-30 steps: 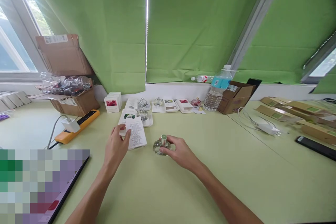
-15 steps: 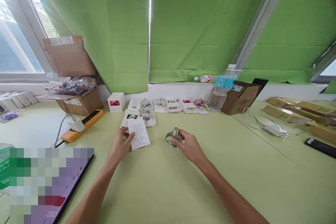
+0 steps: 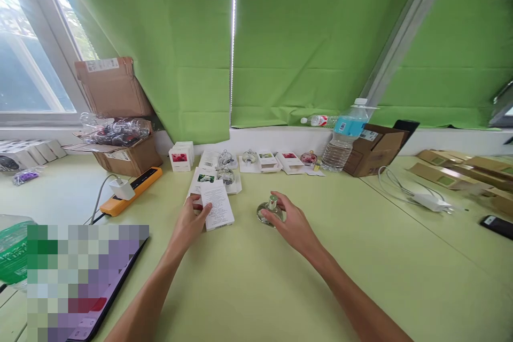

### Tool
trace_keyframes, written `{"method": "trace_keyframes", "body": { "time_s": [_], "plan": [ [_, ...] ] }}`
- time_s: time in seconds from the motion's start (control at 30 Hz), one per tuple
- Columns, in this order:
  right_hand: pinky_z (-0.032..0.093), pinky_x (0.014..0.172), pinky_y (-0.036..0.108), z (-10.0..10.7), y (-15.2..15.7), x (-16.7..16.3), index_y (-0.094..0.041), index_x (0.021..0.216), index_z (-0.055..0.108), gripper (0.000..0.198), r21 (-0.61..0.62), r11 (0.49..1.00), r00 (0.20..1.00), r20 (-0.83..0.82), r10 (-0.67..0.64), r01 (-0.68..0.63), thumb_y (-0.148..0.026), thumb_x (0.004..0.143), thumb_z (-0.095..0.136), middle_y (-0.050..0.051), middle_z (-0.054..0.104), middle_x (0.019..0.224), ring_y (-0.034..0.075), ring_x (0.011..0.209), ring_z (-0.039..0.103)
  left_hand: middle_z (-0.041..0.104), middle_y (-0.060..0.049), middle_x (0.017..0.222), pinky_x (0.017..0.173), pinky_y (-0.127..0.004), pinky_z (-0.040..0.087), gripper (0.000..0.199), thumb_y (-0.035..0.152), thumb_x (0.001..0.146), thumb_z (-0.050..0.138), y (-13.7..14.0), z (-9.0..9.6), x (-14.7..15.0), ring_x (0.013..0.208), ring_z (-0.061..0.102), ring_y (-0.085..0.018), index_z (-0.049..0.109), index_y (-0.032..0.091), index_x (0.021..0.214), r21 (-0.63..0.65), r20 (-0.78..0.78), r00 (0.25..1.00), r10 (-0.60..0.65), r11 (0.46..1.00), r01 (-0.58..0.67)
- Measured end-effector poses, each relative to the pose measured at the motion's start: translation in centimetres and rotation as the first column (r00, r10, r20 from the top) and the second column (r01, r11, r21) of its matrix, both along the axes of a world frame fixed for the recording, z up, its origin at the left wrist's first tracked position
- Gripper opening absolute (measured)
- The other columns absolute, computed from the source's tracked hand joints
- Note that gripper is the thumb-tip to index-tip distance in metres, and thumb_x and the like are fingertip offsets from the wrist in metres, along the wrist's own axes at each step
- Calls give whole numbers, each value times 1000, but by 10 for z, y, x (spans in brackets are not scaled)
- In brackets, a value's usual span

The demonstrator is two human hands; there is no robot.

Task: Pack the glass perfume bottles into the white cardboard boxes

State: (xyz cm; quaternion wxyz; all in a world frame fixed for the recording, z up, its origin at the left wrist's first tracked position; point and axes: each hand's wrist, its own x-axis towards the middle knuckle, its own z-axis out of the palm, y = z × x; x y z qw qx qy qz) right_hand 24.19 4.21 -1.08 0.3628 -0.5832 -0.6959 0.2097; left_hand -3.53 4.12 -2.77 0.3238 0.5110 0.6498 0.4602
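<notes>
My left hand [image 3: 191, 220] is closed on the left edge of a white printed box [image 3: 217, 205], thumb on top, fingers partly hidden. That box lies against another white box [image 3: 204, 178] with a white-flower picture. Further right, my right hand [image 3: 292, 218] curls its thumb and fingers around a round glass perfume bottle [image 3: 264, 215] with a shiny cap [image 3: 273, 202], which stands upright on the table. Just behind the left hand's box, a similar round glass bottle [image 3: 225, 177] rests on white card, with another glass bottle [image 3: 225, 158] beyond it.
Along the wall stand pink-flower boxes [image 3: 180, 157], a pink-tinted bottle [image 3: 308, 158] and a large water bottle [image 3: 339, 141]. An orange power strip [image 3: 138, 191] and a tablet [image 3: 120, 278] lie left. To the right are a charger [image 3: 432, 202], flattened cartons [image 3: 435, 176] and a black phone [image 3: 498, 226].
My view has turned slightly left, so everything sits a little further right. Both hands stay at the same things, and the fingers of my right hand have shifted slightly near the cap.
</notes>
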Motion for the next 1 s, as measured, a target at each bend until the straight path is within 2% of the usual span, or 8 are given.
{"method": "trace_keyframes", "body": {
  "time_s": [0.2, 0.33, 0.47, 0.6, 0.8, 1.0],
  "plan": [
    [41, 94, 42, 5, -3, 0, -25, 136, 39, 65, 62, 998, 999, -36, -25, 27, -56, 81, 54, 11, 55, 129, 27, 119, 50, 63, -9, 98, 56, -29, 49, 60, 54, 74, 61, -3, 6, 4, 67, 60, -16, 46, 18, 119, 60, 20, 999, -40, 997, 39],
    [41, 96, 44, 7, -5, -1, -24, 134, 43, 63, 113, 992, 995, -82, -51, 60, -55, 80, 54, 11, 53, 131, 28, 121, 48, 62, -9, 101, 65, -32, 51, 61, 50, 71, 65, -6, 13, 7, 70, 59, -16, 49, 18, 121, 101, 35, 997, -64, 993, 60],
    [41, 98, 43, 13, -10, -4, -24, 126, 50, 52, 200, 977, 988, -148, -46, 75, -52, 82, 54, 9, 55, 129, 27, 120, 48, 64, -7, 99, 68, -32, 51, 54, 45, 70, 67, -11, 24, 11, 74, 60, -16, 57, 18, 116, 116, 44, 987, -157, 982, 151],
    [42, 97, 39, 20, -16, -7, -25, 119, 56, 41, 284, 954, 980, -198, -37, 94, -47, 84, 55, 6, 58, 124, 25, 116, 51, 66, -8, 102, 73, -33, 52, 46, 43, 71, 66, -16, 31, 13, 79, 62, -18, 62, 19, 110, 133, 59, 981, -182, 976, 173],
    [43, 96, 37, 24, -19, -8, -25, 110, 61, 32, 352, 931, 974, -225, -18, 99, -44, 85, 56, 5, 62, 117, 23, 111, 55, 67, -10, 109, 80, -36, 52, 45, 44, 74, 66, -17, 34, 14, 91, 65, -22, 60, 18, 110, 112, 130, 962, -239, 968, 226],
    [46, 92, 38, 28, -24, -10, -23, 107, 63, 26, 423, 903, 975, -222, 30, 68, -38, 87, 54, 7, 63, 111, 24, 104, 57, 68, -9, 110, 85, -37, 52, 41, 42, 77, 65, -20, 36, 17, 96, 65, -23, 60, 18, 110, 140, 123, 923, -365, 927, 348]
  ]
}}
